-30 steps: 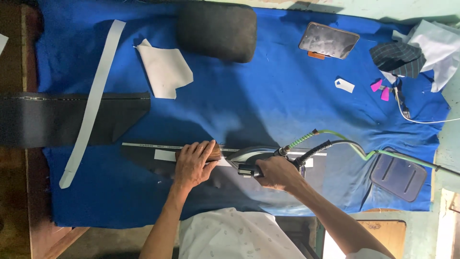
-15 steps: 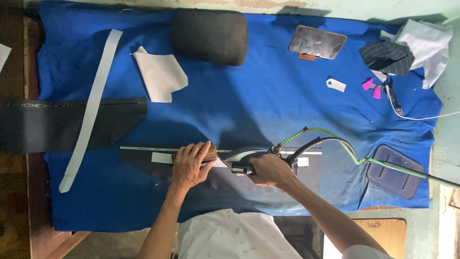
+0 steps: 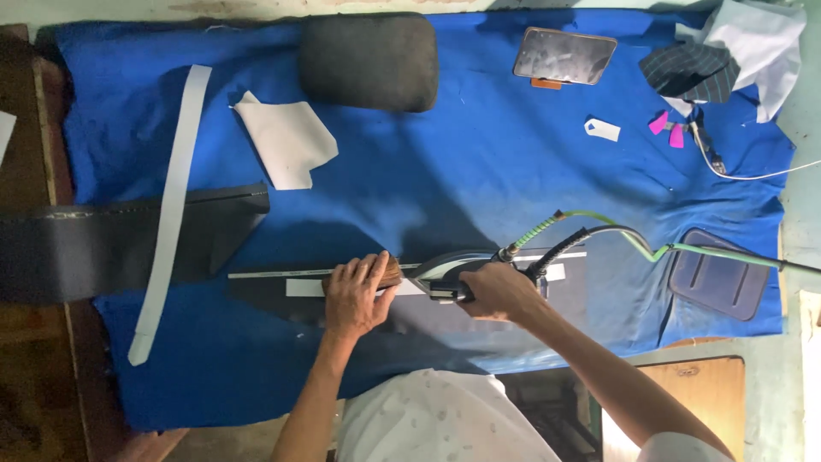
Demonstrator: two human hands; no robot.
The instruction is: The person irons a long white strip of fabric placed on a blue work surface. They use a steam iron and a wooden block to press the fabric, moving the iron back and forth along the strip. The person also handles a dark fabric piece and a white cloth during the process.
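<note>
Nearest the person, the left hand (image 3: 357, 293) lies palm down with fingers curled over a small brown wooden block (image 3: 386, 272), pressing it onto a long dark fabric piece (image 3: 274, 298) that lies along the near part of the blue cloth-covered table (image 3: 479, 171). A narrow white strip (image 3: 301, 287) runs along that dark piece under the hand. Just beside the block, the right hand (image 3: 499, 291) is clenched around the handle of a grey steam iron (image 3: 449, 267), which sits flat on the same dark fabric with its tip almost touching the block. A green hose and black cable (image 3: 616, 239) lead from the iron's back toward the right edge, passing above a dark blue-grey rubber iron rest (image 3: 721, 286).

Farther left, a wider dark fabric panel (image 3: 111, 248) hangs over the table's edge, crossed by a long pale grey tape strip (image 3: 171, 205). Beyond it lies a white cut paper-like piece (image 3: 286, 141). At the far side sit a black padded pressing cushion (image 3: 368, 62), a dark-screened phone (image 3: 564, 56), a small white tag (image 3: 602, 130), two pink chalk pieces (image 3: 667, 130) and a heap of striped and white cloth (image 3: 727, 60).
</note>
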